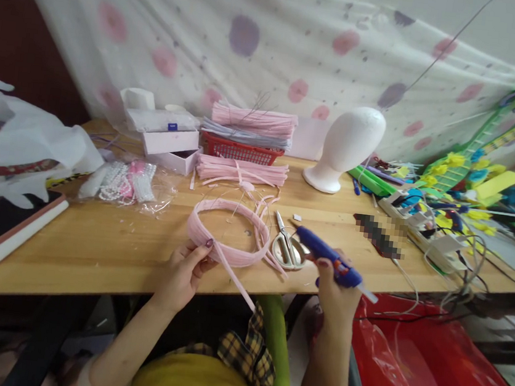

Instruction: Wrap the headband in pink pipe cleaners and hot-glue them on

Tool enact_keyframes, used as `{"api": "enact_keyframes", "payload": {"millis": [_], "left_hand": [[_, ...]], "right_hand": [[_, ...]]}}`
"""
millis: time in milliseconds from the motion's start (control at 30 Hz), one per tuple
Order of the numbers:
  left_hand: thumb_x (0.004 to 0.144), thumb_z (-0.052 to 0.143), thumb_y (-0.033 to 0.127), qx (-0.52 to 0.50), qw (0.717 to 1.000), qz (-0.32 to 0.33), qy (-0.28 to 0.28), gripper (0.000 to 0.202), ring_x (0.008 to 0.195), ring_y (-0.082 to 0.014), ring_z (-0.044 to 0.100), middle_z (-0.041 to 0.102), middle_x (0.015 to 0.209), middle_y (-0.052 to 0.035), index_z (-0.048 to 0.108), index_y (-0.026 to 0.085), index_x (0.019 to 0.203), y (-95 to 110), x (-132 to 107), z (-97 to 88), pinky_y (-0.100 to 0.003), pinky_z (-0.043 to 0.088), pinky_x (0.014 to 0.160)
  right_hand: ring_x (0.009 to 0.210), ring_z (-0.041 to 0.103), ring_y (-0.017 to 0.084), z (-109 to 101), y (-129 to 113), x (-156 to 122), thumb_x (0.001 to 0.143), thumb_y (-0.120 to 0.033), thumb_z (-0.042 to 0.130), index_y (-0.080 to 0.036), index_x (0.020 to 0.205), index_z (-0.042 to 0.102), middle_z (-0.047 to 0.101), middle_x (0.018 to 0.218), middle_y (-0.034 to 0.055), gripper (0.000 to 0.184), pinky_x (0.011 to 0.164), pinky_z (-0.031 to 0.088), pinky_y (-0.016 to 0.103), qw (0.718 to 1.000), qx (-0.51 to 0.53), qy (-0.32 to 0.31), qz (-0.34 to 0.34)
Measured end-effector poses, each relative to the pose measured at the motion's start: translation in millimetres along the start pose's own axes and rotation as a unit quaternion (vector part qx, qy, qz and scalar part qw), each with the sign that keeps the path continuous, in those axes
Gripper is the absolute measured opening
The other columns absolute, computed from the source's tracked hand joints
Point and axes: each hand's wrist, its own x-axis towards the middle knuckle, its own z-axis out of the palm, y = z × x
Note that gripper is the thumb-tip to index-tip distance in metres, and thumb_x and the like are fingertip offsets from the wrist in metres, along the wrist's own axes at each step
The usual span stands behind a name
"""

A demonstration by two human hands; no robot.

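My left hand (pixel 189 272) pinches the near left side of a pink ring (pixel 241 257) wound from ribbon-like strips. From beside my thumb a loose pink strip (pixel 233 279) runs down past the table edge. In my right hand (pixel 337 292) is a blue hot glue gun (pixel 331 257), fingers wrapped round its handle. Its nozzle points up and left, apart from the ring, and a clear glue stick (pixel 369 294) sticks out of the back. Scissors (pixel 286 246) lie between the ring and the glue gun, their blades pointing away from me.
Behind the ring lie a pink strip bundle (pixel 241 171) and a red basket (pixel 243 151) of more strips. A white foam head (pixel 351 142) stands at the back right. To the right are a power strip (pixel 425 230) with cables and a red bag (pixel 443 363); bagged beads (pixel 123 183) lie left.
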Motion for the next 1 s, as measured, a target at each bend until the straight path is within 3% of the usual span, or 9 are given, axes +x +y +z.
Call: {"api": "enact_keyframes", "payload": {"millis": [133,267,467,500,567,633,700,800,1000], "left_hand": [[0.042,0.096,0.028,0.001,1.000,0.003,0.002,0.036,0.053,-0.0076,0.065,0.072,0.059,0.0014,0.071,0.012,0.064,-0.7,0.5,-0.8,-0.013,0.057,0.054],[0.042,0.096,0.028,-0.001,1.000,0.007,0.001,0.036,0.055,-0.0078,0.066,0.073,0.061,0.0011,0.071,0.013,0.064,-1.1,0.7,-1.0,-0.013,0.057,0.055],[0.040,0.096,0.028,-0.003,1.000,0.005,0.007,0.037,0.053,-0.0080,0.065,0.071,0.058,0.0011,0.070,0.012,0.062,-0.2,0.1,2.3,-0.014,0.056,0.054],[0.040,0.095,0.028,-0.005,1.000,0.004,0.009,0.037,0.053,-0.0080,0.065,0.071,0.058,0.0013,0.070,0.012,0.062,-0.4,0.4,2.8,-0.014,0.056,0.054],[0.041,0.095,0.028,-0.005,1.000,0.004,0.014,0.037,0.053,-0.0079,0.065,0.071,0.059,0.0015,0.070,0.012,0.064,-1.1,1.0,3.4,-0.015,0.056,0.055],[0.043,0.094,0.027,-0.002,1.000,0.009,0.018,0.036,0.054,-0.0077,0.064,0.071,0.060,0.0015,0.070,0.012,0.065,-2.0,1.2,3.3,-0.015,0.056,0.055],[0.044,0.093,0.026,0.000,1.000,0.013,0.019,0.034,0.055,-0.0081,0.064,0.072,0.062,0.0012,0.070,0.013,0.065,-2.8,0.9,2.7,-0.016,0.056,0.056],[0.047,0.092,0.026,0.008,1.000,0.015,0.015,0.032,0.054,-0.0093,0.065,0.071,0.060,0.0011,0.068,0.013,0.063,-3.5,0.3,1.8,-0.018,0.057,0.057],[0.045,0.094,0.027,-0.001,1.000,0.015,0.012,0.036,0.055,-0.0090,0.065,0.073,0.066,0.0003,0.071,0.013,0.069,-3.6,1.0,1.1,-0.018,0.058,0.057]], "right_hand": [[0.070,0.064,0.027,-8.5,23.2,44.8,0.078,-0.067,0.058,-0.016,0.073,0.072,0.071,0.071,0.0114,0.053,0.065,0.044,0.034,0.982,-0.100,0.035,0.158],[0.069,0.065,0.026,-7.9,43.5,72.1,0.080,-0.063,0.057,-0.013,0.081,0.074,0.073,0.072,0.0129,0.052,0.067,0.045,0.036,0.981,-0.110,0.021,0.158],[0.086,0.063,0.032,-21.9,7.1,25.8,0.084,-0.061,0.057,-0.014,0.088,0.070,0.072,0.092,0.0188,0.048,0.078,0.043,0.043,0.969,-0.162,0.142,0.120],[0.081,0.063,0.030,-22.7,-6.2,10.7,0.086,-0.061,0.057,-0.017,0.087,0.069,0.072,0.087,0.0158,0.045,0.075,0.044,0.041,0.976,-0.151,0.115,0.104],[0.079,0.066,0.026,-18.0,-32.6,-18.7,0.089,-0.056,0.056,-0.021,0.087,0.069,0.073,0.087,0.0106,0.037,0.069,0.046,0.035,0.993,-0.084,-0.054,0.063],[0.079,0.068,0.023,-5.9,-53.2,-41.7,0.086,-0.049,0.062,-0.022,0.093,0.068,0.074,0.089,0.0071,0.028,0.069,0.049,0.032,0.967,-0.006,-0.250,0.041],[0.072,0.069,0.021,7.9,-64.5,-54.4,0.085,-0.041,0.065,-0.022,0.092,0.067,0.074,0.080,0.0035,0.021,0.066,0.050,0.029,0.932,0.044,-0.355,0.053],[0.060,0.065,0.017,19.4,-66.6,-56.2,0.089,-0.034,0.057,-0.021,0.082,0.065,0.070,0.066,0.0002,0.017,0.057,0.046,0.026,0.917,0.061,-0.391,0.058],[0.062,0.060,0.016,12.7,-59.3,-42.6,0.090,-0.037,0.055,-0.020,0.078,0.066,0.065,0.066,0.0009,0.024,0.059,0.045,0.025,0.951,0.068,-0.300,0.026]]}}
